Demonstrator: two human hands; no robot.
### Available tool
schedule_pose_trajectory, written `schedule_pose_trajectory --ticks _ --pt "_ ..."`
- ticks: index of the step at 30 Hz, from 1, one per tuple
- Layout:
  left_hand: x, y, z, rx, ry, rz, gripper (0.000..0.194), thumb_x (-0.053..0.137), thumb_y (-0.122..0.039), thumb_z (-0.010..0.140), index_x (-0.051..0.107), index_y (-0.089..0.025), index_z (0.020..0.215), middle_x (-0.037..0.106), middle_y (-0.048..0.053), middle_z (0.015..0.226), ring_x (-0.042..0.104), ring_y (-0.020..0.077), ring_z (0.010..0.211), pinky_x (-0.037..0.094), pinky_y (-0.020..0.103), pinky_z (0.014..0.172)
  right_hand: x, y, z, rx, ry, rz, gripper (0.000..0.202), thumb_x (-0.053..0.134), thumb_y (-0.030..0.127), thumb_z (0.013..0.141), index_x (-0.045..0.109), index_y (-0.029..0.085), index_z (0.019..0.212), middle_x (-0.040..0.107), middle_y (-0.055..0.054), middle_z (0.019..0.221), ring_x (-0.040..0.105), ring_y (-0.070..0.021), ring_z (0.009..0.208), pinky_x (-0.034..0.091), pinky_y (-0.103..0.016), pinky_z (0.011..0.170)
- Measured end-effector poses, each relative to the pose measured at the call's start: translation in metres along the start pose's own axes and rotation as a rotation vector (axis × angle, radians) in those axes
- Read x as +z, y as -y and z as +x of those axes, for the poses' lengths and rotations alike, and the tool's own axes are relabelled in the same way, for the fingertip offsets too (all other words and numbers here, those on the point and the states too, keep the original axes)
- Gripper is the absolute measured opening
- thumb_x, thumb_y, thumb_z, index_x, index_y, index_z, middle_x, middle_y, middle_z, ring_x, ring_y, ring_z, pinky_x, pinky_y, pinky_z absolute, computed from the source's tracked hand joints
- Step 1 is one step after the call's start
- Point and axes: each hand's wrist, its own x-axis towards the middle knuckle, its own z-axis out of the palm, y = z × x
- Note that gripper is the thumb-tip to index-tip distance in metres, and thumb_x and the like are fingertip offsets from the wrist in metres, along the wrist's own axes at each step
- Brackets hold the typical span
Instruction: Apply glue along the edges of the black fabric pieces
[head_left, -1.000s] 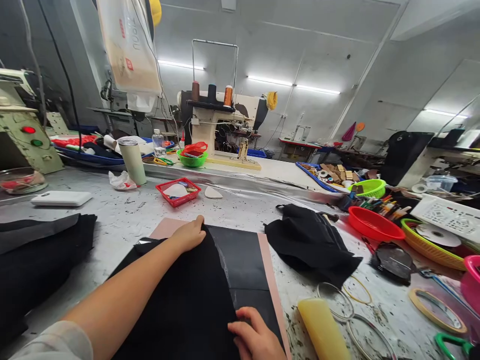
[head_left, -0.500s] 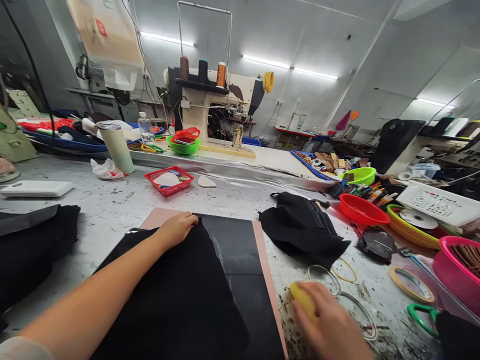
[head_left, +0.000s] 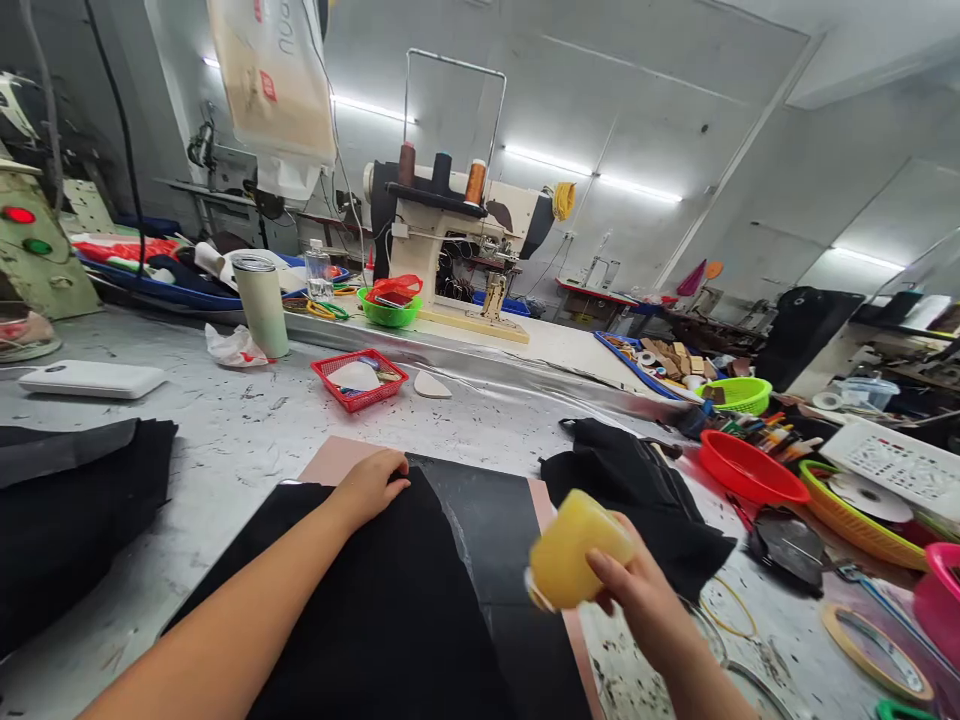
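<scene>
My left hand is closed at the top edge of the black fabric, fingertips pinching or pressing its corner. Under the fabric lies a smooth black sheet with a whitish streak along the fabric's edge, and a pink board beneath both. My right hand grips a yellow bottle-like object, tilted and raised over the board's right edge. Behind it rests a folded black fabric piece.
A red basket and a tumbler stand beyond the board. Rightward are a red bowl, a tape roll and a yellow basket. More black fabric lies left. A sewing machine stands behind.
My right hand has lifted the yellow object from the table at the right and brought it up and left over the board's edge. My left hand stays at the fabric's top; the view has shifted.
</scene>
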Motion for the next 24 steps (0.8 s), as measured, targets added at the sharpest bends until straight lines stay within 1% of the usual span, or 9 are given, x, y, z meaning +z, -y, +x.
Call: schedule_pose_trajectory --ticks 2,3,5,6,8,10,15,19,24 --pt "0.001 0.0 0.0 -0.016 -0.005 -0.037 0.007 0.043 -0.017 0.074 0.049 -0.021 0.076 0.061 0.004 0.086 0.056 0.018 0.083 0.044 0.03 0.076 0.037 0.01 0.024 -0.088 0.075 0.049 0.054 0.068 0.051 0.06 0.043 0.022 0.098 0.054 0.004 0.068 0.051 -0.0132 0.052 0.039 -0.023 0.043" --pt "0.001 0.0 -0.001 -0.031 -0.008 -0.049 0.009 0.043 -0.015 0.073 0.048 -0.021 0.076 0.061 0.004 0.086 0.056 0.0178 0.084 0.044 0.03 0.076 0.055 0.013 0.037 -0.141 0.096 0.021 0.057 0.07 0.049 0.057 0.043 0.021 0.1 0.056 0.002 0.072 0.053 -0.0147 0.056 0.042 -0.025 0.046" --pt "0.002 0.0 -0.001 -0.068 -0.012 -0.06 0.011 0.043 -0.011 0.072 0.045 -0.021 0.077 0.06 0.003 0.085 0.056 0.0173 0.083 0.043 0.029 0.074 0.086 0.016 0.061 -0.239 0.099 -0.086 0.058 0.071 0.047 0.055 0.045 0.02 0.1 0.059 -0.001 0.078 0.057 -0.0185 0.066 0.047 -0.029 0.055" --pt "0.002 0.0 -0.002 -0.087 -0.012 -0.064 0.012 0.044 -0.011 0.072 0.043 -0.022 0.077 0.059 0.003 0.084 0.056 0.017 0.081 0.043 0.029 0.073 0.099 0.016 0.071 -0.276 0.095 -0.139 0.057 0.071 0.046 0.055 0.046 0.019 0.099 0.061 -0.002 0.081 0.058 -0.0201 0.071 0.048 -0.031 0.06" --pt "0.003 0.0 -0.002 -0.118 -0.007 -0.075 0.015 0.046 -0.01 0.072 0.038 -0.022 0.075 0.058 0.002 0.083 0.055 0.0165 0.078 0.042 0.028 0.069 0.116 0.015 0.087 -0.319 0.104 -0.231 0.054 0.07 0.044 0.057 0.048 0.017 0.099 0.062 -0.005 0.087 0.058 -0.0221 0.079 0.047 -0.034 0.069" --pt "0.003 -0.001 -0.002 -0.145 0.007 -0.093 0.018 0.048 -0.01 0.072 0.035 -0.023 0.074 0.057 0.002 0.082 0.055 0.0166 0.077 0.04 0.027 0.067 0.124 0.013 0.096 -0.335 0.133 -0.299 0.053 0.071 0.041 0.058 0.049 0.017 0.099 0.063 -0.005 0.089 0.058 -0.0225 0.082 0.046 -0.035 0.072" --pt "0.004 0.001 0.0 -0.175 0.031 -0.116 0.025 0.051 -0.009 0.071 0.03 -0.023 0.071 0.057 0.002 0.08 0.057 0.0183 0.079 0.038 0.026 0.064 0.132 0.012 0.103 -0.359 0.175 -0.436 0.047 0.071 0.037 0.059 0.05 0.017 0.097 0.063 -0.005 0.087 0.058 -0.0223 0.079 0.045 -0.033 0.069" --pt "0.005 0.003 0.0 -0.19 0.023 -0.097 0.025 0.051 -0.011 0.071 0.029 -0.023 0.071 0.057 0.002 0.079 0.057 0.0197 0.078 0.036 0.027 0.061 0.141 0.013 0.111 -0.371 0.174 -0.501 0.048 0.069 0.038 0.061 0.049 0.018 0.1 0.064 -0.005 0.087 0.059 -0.023 0.079 0.044 -0.034 0.069" --pt "0.004 0.002 0.0 -0.222 0.03 -0.064 0.022 0.051 -0.013 0.072 0.032 -0.023 0.074 0.058 0.001 0.079 0.058 0.0201 0.079 0.036 0.027 0.06 0.153 0.015 0.126 -0.36 0.17 -0.549 0.05 0.071 0.041 0.06 0.048 0.02 0.1 0.064 -0.004 0.088 0.059 -0.0236 0.08 0.045 -0.034 0.069"
